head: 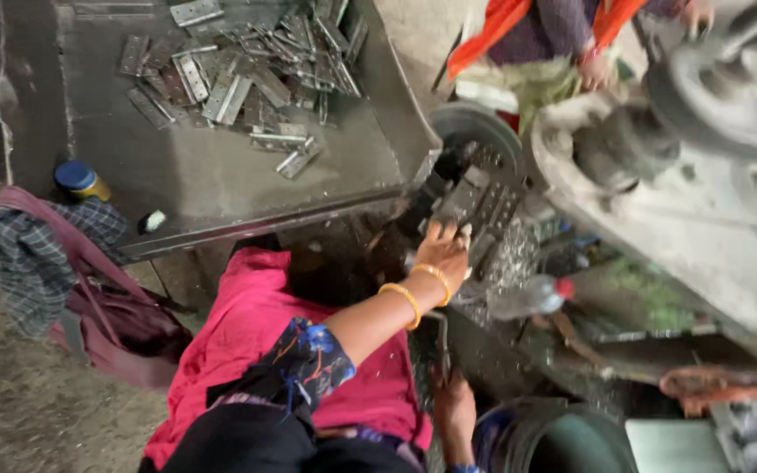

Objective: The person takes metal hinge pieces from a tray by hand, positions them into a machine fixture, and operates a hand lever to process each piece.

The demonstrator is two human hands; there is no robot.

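Left hand [444, 250] is gripping a perforated metal plate [475, 203] right at the press [659, 166]; right hand [454, 412] is clenching a lever [441, 337]. Fingers could be getting crushed if it's cycling early.

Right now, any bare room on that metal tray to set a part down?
Yes: the metal tray is bare across its near half, between the pile of flat metal plates and the front lip. The far half is crowded, as is the press bed where the left hand rests.
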